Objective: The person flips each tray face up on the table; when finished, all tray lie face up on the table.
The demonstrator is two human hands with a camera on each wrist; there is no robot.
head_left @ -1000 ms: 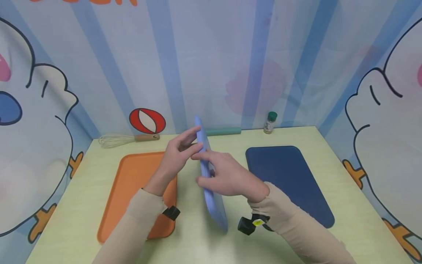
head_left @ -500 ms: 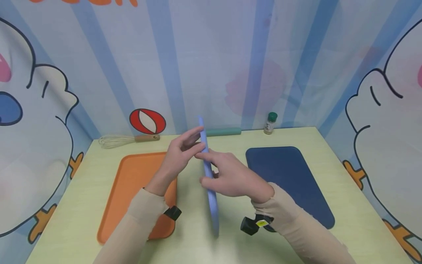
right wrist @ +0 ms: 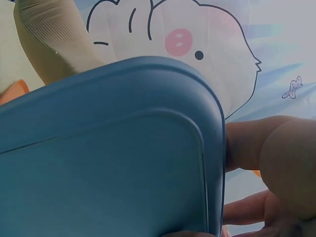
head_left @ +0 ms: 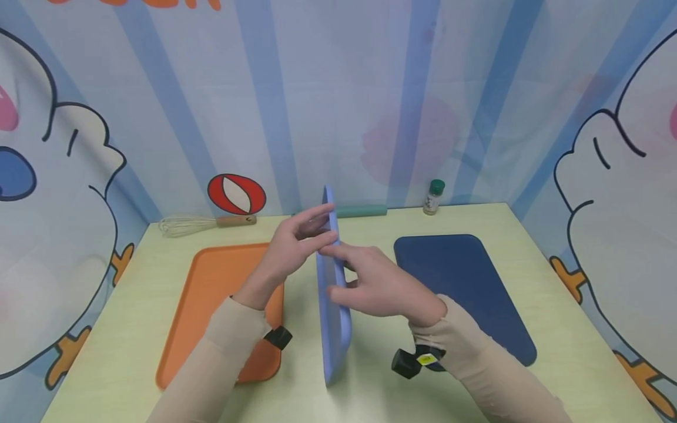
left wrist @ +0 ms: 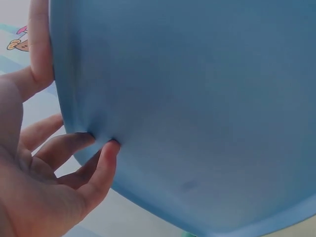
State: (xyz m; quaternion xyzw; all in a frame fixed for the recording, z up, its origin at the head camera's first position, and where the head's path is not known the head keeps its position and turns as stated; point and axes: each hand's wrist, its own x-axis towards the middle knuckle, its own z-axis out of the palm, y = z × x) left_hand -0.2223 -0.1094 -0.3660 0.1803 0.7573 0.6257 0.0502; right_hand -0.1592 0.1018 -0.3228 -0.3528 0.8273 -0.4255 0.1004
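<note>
Between my two hands a light blue tray (head_left: 333, 335) stands up on edge over the middle of the table, its narrow side facing me. My left hand (head_left: 285, 252) holds the far part of its rim with thumb and fingers. In the left wrist view two fingertips touch the face of the tray (left wrist: 197, 98), and another finger lies along the rim. Lower on the same rim, my right hand (head_left: 378, 282) pinches the edge, thumb on the left side. The right wrist view has the tray's rounded corner (right wrist: 163, 89), with the right hand (right wrist: 281, 168) at its side.
An orange tray (head_left: 217, 299) lies flat at left, partly under my left forearm. At right lies a dark blue tray (head_left: 455, 282). Along the back are a whisk (head_left: 235, 221), a teal rod (head_left: 365, 211) partly hidden, and a green-capped jar (head_left: 432, 200).
The light blue tray has turned between my hands: its near end swung left, and its left face now shows. Both hands have shifted slightly right, keeping hold of the rim.
</note>
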